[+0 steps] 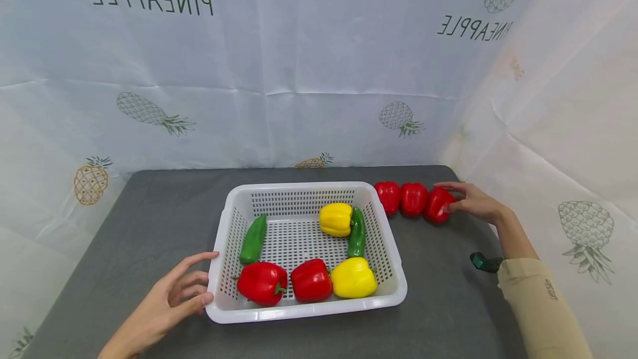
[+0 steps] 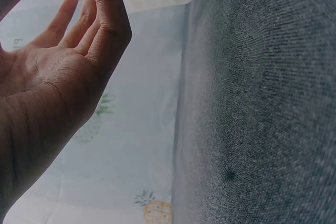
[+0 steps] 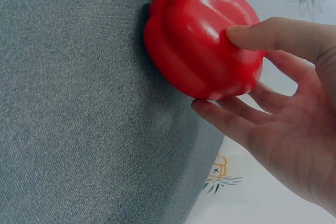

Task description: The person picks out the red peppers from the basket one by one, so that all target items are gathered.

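At the basket's left side, my left hand (image 1: 166, 295) holds the rim of the white plastic basket (image 1: 299, 313), fingers bent at its edge. The left wrist view has that left hand (image 2: 65, 61) with a strip of white rim near the fingertips. Far to the right, my right hand (image 1: 478, 204) grips the end one of three red bell peppers in a row, this bell pepper (image 1: 437, 206) lying beside the other two. In the right wrist view the thumb lies on the pepper's (image 3: 194, 40) glossy side and the fingers are under and behind it.
The basket holds two red peppers (image 1: 262, 284), two yellow peppers (image 1: 354, 277) and two long green peppers (image 1: 253, 240). Outside it, the other red peppers (image 1: 413, 200) sit by its right back corner on the dark grey table (image 1: 164, 209). A pineapple-print curtain (image 1: 319, 60) encloses the back and sides.
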Motion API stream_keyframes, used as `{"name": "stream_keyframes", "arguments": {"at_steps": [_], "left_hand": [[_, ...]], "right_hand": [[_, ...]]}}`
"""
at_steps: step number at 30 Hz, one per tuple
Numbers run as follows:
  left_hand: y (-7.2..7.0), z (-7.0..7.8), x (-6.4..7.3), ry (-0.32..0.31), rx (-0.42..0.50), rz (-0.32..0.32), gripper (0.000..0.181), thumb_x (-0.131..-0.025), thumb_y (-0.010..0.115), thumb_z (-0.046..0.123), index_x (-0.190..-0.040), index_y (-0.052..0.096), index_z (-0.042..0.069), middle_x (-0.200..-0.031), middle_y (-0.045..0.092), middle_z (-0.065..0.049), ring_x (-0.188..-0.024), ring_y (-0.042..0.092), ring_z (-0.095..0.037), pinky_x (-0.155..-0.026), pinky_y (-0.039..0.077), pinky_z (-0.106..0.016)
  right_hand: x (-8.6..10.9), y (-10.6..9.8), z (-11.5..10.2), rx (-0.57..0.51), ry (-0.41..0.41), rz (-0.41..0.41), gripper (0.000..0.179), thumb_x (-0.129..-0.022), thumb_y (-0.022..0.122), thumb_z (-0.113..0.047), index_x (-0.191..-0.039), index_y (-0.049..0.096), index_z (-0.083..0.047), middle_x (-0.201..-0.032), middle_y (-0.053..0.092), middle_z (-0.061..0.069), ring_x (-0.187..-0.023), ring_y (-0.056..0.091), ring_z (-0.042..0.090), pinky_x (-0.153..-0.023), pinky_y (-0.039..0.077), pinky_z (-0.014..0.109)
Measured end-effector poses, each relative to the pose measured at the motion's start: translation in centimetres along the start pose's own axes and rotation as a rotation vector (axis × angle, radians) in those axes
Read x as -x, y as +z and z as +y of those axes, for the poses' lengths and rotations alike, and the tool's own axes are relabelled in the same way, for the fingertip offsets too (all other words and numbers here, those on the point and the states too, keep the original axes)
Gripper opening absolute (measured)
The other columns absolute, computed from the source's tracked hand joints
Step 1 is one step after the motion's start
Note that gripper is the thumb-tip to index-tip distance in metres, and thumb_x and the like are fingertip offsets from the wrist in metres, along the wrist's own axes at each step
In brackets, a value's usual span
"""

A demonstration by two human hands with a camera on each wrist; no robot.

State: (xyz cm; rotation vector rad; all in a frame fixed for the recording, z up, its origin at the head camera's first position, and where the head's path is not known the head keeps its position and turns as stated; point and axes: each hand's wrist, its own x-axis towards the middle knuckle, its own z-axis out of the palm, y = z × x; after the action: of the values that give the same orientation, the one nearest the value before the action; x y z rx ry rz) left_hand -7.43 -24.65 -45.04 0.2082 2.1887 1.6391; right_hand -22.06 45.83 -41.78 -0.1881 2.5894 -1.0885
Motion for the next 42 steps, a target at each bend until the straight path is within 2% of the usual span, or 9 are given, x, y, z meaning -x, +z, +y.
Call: {"name": "stream_keyframes", "arguments": {"at_steps": [7, 15, 26, 28, 31, 34, 36, 39, 42], "left_hand": [[0.2, 0.2, 0.1, -0.019, -0.019, 0.016, 0.077, -0.103, 0.073, 0.017, -0.167, 0.03, 0.015, -0.134, 0.071, -0.017, -0.104, 0.075, -0.011, -0.082, 0.063, -0.032], [0.0, 0.2, 0.0, -0.019, -0.013, -0.004, 0.077, -0.105, 0.072, 0.016, -0.168, 0.029, 0.016, -0.134, 0.071, -0.017, -0.105, 0.075, -0.009, -0.082, 0.062, -0.03], [0.1, 0.4, -0.2, -0.003, -0.003, 0.008, 0.075, -0.104, 0.073, 0.015, -0.167, 0.031, 0.015, -0.134, 0.071, -0.016, -0.106, 0.075, -0.011, -0.082, 0.062, -0.031], [0.1, 0.3, -0.2, -0.009, -0.001, 0.01, 0.076, -0.104, 0.073, 0.015, -0.167, 0.031, 0.015, -0.134, 0.071, -0.016, -0.105, 0.075, -0.01, -0.082, 0.062, -0.031], [0.1, 0.3, -0.2, -0.009, 0.001, 0.008, 0.076, -0.104, 0.073, 0.015, -0.167, 0.031, 0.015, -0.134, 0.071, -0.016, -0.105, 0.075, -0.01, -0.083, 0.063, -0.031], [0.1, 0.4, -0.1, -0.017, 0.002, 0.008, 0.075, -0.104, 0.073, 0.016, -0.167, 0.032, 0.016, -0.133, 0.072, -0.014, -0.106, 0.075, -0.011, -0.083, 0.062, -0.031], [0.1, 0.3, 0.0, -0.012, 0.001, 0.006, 0.075, -0.104, 0.073, 0.015, -0.167, 0.032, 0.016, -0.132, 0.072, -0.014, -0.106, 0.075, -0.011, -0.083, 0.062, -0.031], [0.1, 0.3, 0.0, -0.017, -0.005, 0.011, 0.076, -0.104, 0.073, 0.016, -0.167, 0.031, 0.015, -0.134, 0.071, -0.015, -0.106, 0.075, -0.01, -0.083, 0.062, -0.03], [0.2, 0.3, 0.0, -0.027, -0.01, 0.019, 0.077, -0.104, 0.073, 0.016, -0.168, 0.03, 0.015, -0.136, 0.07, -0.019, -0.105, 0.075, -0.009, -0.082, 0.062, -0.03]], "right_hand": [[-0.5, 0.2, -0.1, -0.005, -0.001, 0.019, 0.073, -0.095, 0.07, -0.007, -0.162, 0.041, 0.003, -0.163, 0.042, 0.037, -0.142, 0.053, 0.059, -0.108, 0.056, 0.064], [-0.5, -0.1, -0.6, 0.053, -0.017, 0.043, 0.068, -0.098, 0.069, -0.004, -0.16, 0.043, 0.005, -0.161, 0.044, 0.037, -0.14, 0.056, 0.06, -0.105, 0.059, 0.057], [-0.4, -1.0, -5.0, 0.098, -0.071, 0.103, 0.067, -0.099, 0.071, -0.007, -0.16, 0.045, -0.003, -0.167, 0.041, 0.031, -0.151, 0.04, 0.062, -0.111, 0.048, 0.073], [-0.4, -0.9, -6.2, 0.092, -0.092, 0.101, 0.067, -0.1, 0.072, -0.01, -0.161, 0.046, -0.006, -0.169, 0.04, 0.028, -0.151, 0.041, 0.06, -0.11, 0.052, 0.069], [-0.6, -0.5, -8.0, 0.076, -0.13, 0.094, 0.068, -0.099, 0.075, -0.016, -0.162, 0.047, -0.011, -0.17, 0.041, 0.022, -0.152, 0.044, 0.055, -0.107, 0.059, 0.048], [-0.9, 0.1, -10.1, 0.044, -0.178, 0.081, 0.068, -0.098, 0.076, -0.015, -0.16, 0.049, -0.014, -0.17, 0.043, 0.017, -0.152, 0.046, 0.051, -0.097, 0.059, 0.027], [-1.2, 0.7, -11.5, 0.026, -0.209, 0.069, 0.068, -0.097, 0.077, -0.012, -0.159, 0.05, -0.014, -0.168, 0.045, 0.015, -0.152, 0.048, 0.048, -0.094, 0.059, 0.022], [-1.5, 1.6, -13.9, 0.027, -0.243, 0.047, 0.068, -0.096, 0.077, -0.011, -0.159, 0.05, -0.015, -0.166, 0.048, 0.014, -0.151, 0.049, 0.046, -0.102, 0.062, 0.038], [-2.2, 2.7, -16.1, 0.035, -0.28, 0.02, 0.068, -0.097, 0.078, -0.014, -0.16, 0.05, -0.015, -0.166, 0.05, 0.014, -0.152, 0.05, 0.044, -0.113, 0.055, 0.058]]}}
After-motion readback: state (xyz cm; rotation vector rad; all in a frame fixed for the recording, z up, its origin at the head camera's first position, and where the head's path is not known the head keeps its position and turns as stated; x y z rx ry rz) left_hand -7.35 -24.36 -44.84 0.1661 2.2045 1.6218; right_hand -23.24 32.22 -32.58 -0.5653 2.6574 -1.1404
